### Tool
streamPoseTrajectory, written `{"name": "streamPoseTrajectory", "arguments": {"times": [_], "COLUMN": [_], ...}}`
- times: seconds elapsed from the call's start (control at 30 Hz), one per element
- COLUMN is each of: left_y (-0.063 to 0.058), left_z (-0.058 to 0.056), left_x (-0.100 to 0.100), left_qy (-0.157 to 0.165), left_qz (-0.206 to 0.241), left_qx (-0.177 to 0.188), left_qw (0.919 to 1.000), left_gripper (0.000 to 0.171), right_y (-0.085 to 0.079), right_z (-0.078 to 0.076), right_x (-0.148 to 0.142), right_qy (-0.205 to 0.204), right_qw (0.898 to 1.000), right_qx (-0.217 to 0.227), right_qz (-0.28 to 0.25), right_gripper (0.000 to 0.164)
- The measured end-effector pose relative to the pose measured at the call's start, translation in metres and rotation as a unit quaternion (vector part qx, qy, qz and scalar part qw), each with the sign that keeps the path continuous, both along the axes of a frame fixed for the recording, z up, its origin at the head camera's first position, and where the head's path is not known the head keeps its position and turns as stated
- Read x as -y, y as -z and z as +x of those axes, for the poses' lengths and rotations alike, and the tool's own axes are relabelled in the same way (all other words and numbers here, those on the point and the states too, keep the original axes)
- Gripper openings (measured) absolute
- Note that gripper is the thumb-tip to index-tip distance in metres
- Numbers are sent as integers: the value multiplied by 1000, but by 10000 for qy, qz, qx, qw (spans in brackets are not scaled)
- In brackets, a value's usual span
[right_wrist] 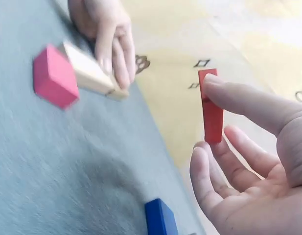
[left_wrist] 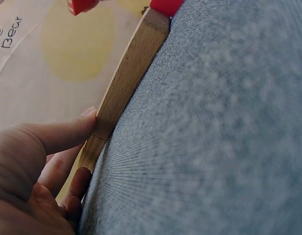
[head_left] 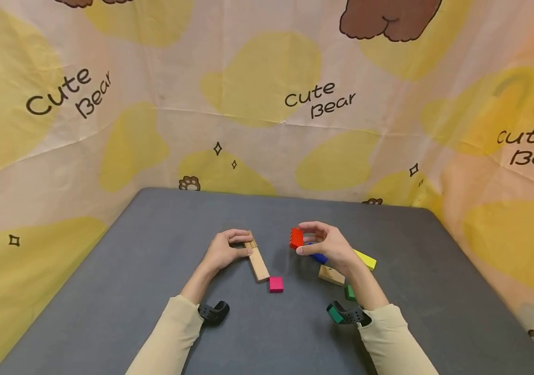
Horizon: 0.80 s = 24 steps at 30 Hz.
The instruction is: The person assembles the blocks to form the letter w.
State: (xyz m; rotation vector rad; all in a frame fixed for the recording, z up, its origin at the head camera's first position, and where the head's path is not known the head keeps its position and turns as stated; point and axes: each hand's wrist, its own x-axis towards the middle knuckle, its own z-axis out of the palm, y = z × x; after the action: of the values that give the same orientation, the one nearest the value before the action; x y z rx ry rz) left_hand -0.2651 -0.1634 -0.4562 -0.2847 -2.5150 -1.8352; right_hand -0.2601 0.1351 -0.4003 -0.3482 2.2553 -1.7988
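Two plain wooden blocks (head_left: 259, 265) lie end to end on the table, seen edge-on in the left wrist view. My left hand (head_left: 227, 247) pinches them around their far end, with its thumb near the joint. A small pink block (head_left: 276, 284) sits at the near end of the row. Above the table, my right hand (head_left: 330, 246) holds a red block (right_wrist: 213, 105) between thumb and fingers. Pale marks line one edge of that red block in the head view. Below the right hand lies a blue block (right_wrist: 160, 218), partly covered by it in the head view.
Around my right forearm lie another wooden block (head_left: 331, 275), a yellow block (head_left: 365, 259) and a green block (head_left: 350, 292), the last two partly hidden. The grey table (head_left: 191, 213) meets a printed cloth backdrop (head_left: 248, 172) at the back and sides.
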Motion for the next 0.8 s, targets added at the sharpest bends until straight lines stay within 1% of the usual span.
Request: {"name": "streamPoseTrajectory", "arguments": {"times": [0.1,0.23,0.33,0.47,0.63,0.8], "left_y": [-1,-1,-1,-2,-3,-1], "left_z": [-1,-2,-3,-4,-3,-2], "left_x": [0,-1,-3,-4,-3,-1], "left_qy": [-9,-27,27,53,40,27], "left_qz": [-26,-36,10,79,99,-71], "left_qx": [0,15,8,2,-31,-178], "left_qw": [10000,10000,10000,10000,9999,9998], "left_gripper": [45,45,46,47,46,47], "right_y": [1,7,12,19,29,35], "right_z": [10,18,26,35,41,45], "right_x": [3,2,0,2,5,9], "right_qy": [185,336,476,426,281,230], "right_qw": [9998,9993,9985,9985,9989,9988], "right_qx": [-36,-91,-151,-217,-222,-312], "right_qz": [-87,101,202,252,314,312], "right_gripper": [67,68,64,60,59,59]}}
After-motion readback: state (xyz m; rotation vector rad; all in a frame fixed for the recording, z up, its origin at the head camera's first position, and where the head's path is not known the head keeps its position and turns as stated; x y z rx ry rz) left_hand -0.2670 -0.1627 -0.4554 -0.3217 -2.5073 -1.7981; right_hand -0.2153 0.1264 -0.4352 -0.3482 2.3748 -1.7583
